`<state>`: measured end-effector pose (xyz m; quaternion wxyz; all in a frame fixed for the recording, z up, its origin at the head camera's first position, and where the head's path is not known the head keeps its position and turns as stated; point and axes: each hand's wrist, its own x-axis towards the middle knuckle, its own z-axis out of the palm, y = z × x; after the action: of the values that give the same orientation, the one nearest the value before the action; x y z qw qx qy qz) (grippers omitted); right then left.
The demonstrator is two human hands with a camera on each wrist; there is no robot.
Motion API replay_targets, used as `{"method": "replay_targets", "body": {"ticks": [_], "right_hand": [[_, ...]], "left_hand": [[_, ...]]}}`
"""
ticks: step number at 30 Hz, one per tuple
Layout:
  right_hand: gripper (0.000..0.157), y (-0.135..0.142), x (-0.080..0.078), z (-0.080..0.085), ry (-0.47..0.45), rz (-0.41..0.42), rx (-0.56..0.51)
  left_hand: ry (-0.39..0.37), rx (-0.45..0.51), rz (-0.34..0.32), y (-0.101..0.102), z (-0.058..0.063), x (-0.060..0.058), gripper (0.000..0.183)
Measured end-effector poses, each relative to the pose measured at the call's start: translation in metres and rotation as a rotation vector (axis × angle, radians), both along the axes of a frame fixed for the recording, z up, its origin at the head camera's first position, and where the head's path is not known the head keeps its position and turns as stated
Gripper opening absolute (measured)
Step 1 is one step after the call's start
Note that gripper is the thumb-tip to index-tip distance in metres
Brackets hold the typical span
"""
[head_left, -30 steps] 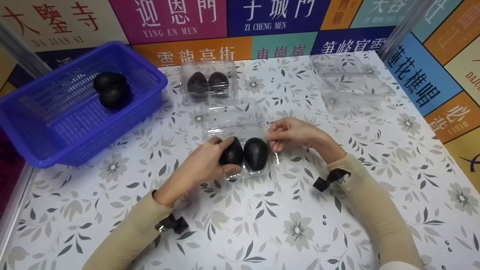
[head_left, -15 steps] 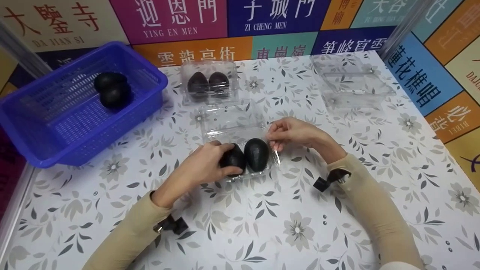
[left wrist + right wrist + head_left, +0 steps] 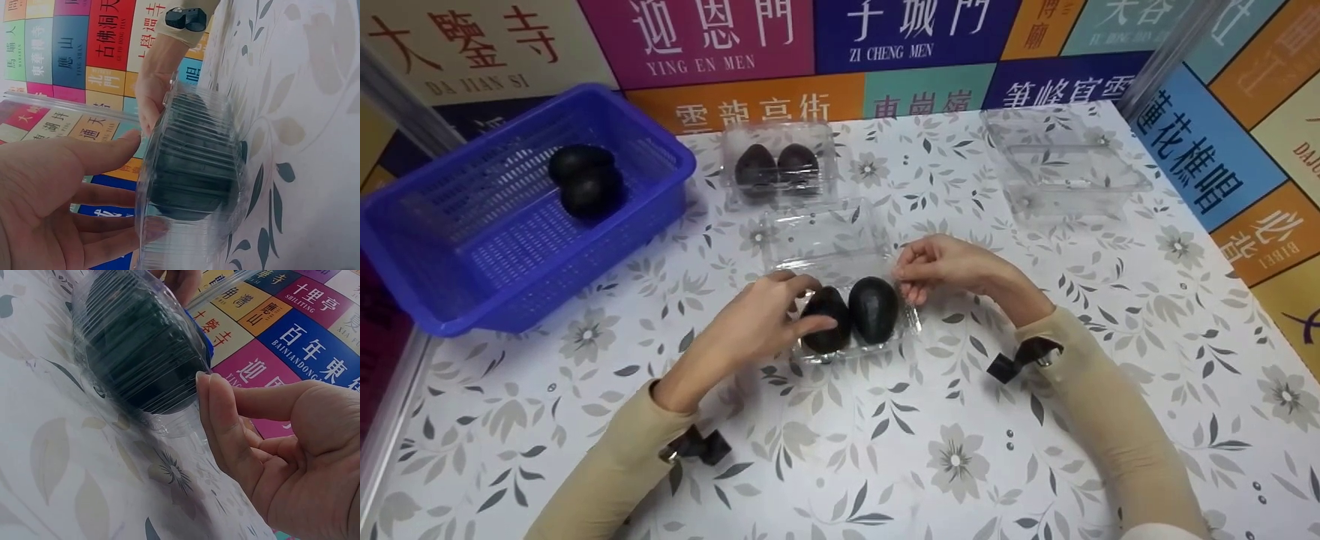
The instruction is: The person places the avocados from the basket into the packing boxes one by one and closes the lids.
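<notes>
A clear plastic clamshell box (image 3: 829,232) lies in front of me with its lid folded back. In its near half two dark avocados sit side by side, a left avocado (image 3: 831,343) and a right avocado (image 3: 873,310). My left hand (image 3: 757,319) is at the left avocado, thumb over its top and fingers behind it, loosely spread. The left wrist view has the thumb and fingers of this hand (image 3: 67,191) apart at the box's rim. My right hand (image 3: 949,266) pinches the right rim of the box between thumb and fingertips, as the right wrist view also shows (image 3: 270,433).
A blue plastic basket (image 3: 521,311) with two dark avocados (image 3: 590,191) stands at the left. Behind the box sits another clamshell (image 3: 826,139) with two avocados in it. Clear containers (image 3: 1072,165) stand at the back right, before the lettered wall (image 3: 930,90).
The left avocado has shifted slightly toward me within the box. My left hand has loosened round it and drawn back a little to the left. The right hand has stayed put.
</notes>
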<state>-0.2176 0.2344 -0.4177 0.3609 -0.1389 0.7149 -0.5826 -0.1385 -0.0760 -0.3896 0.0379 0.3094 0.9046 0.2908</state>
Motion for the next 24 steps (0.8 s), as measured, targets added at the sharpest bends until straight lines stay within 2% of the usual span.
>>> {"method": "replay_targets", "body": {"ticks": [6,11,17,24], "right_hand": [[0.016,0.001,0.000,0.000,-0.027,-0.005,0.010],[0.020,0.002,0.000,-0.001,-0.019,-0.006,0.016],[0.031,0.000,-0.001,0.000,0.030,-0.045,0.028],[0.045,-0.002,-0.004,-0.004,0.095,-0.133,-0.019]], "left_hand": [[0.056,0.064,0.049,-0.007,-0.001,-0.007,0.038],[0.036,0.130,0.121,-0.016,0.000,-0.013,0.030],[0.060,0.198,0.185,-0.026,-0.002,-0.020,0.027],[0.018,0.165,0.306,-0.036,-0.004,-0.025,0.029]]}}
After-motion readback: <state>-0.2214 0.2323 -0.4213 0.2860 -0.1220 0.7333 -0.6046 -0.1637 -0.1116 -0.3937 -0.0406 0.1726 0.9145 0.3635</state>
